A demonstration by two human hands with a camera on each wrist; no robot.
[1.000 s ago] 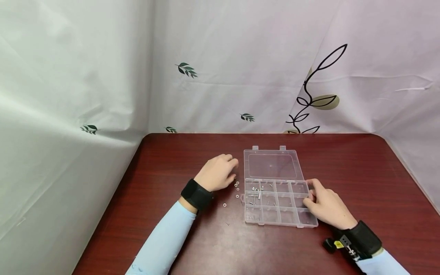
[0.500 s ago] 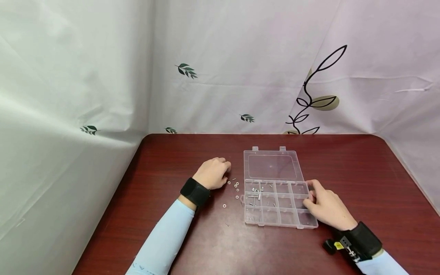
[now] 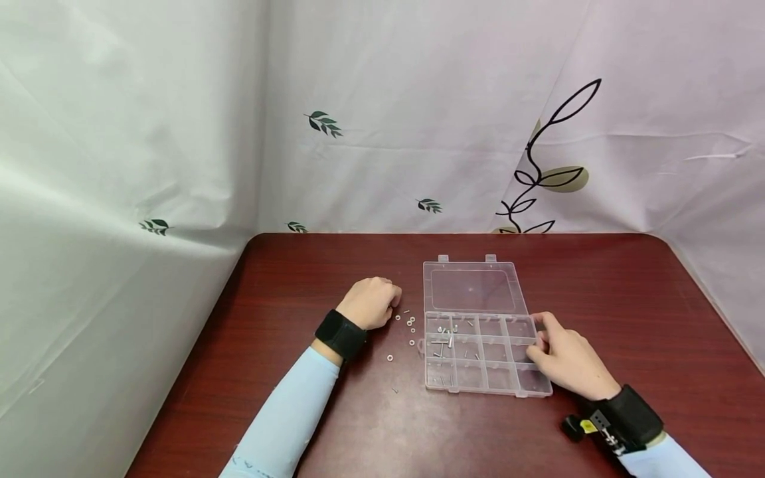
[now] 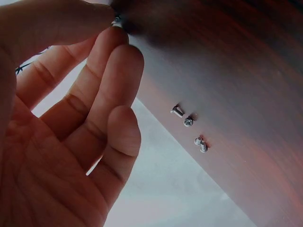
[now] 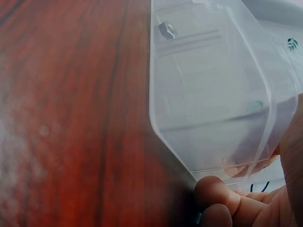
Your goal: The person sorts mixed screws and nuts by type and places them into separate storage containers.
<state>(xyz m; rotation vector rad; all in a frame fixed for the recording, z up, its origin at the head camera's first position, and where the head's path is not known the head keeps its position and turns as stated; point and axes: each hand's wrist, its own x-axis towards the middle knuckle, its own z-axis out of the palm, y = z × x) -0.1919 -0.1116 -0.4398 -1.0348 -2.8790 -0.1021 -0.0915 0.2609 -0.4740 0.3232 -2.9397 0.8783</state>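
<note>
One white leaf-printed cloth backdrop (image 3: 388,79) behind one dark-red wood-grain table (image 3: 466,441). On the table, one transparent plastic box (image 3: 497,377): twelve compartments, lid laid back, loose silver hardware mostly in the left ones. Two hands: right hand (image 3: 570,358) with fingers and thumb gripping the box's right end; left hand (image 3: 369,303) with one tiny silver metal piece (image 4: 117,20) pinched between thumb and forefinger. Left of the box, six small white rings (image 3: 390,358); beside the left hand, four silver screws (image 4: 188,121).
</note>
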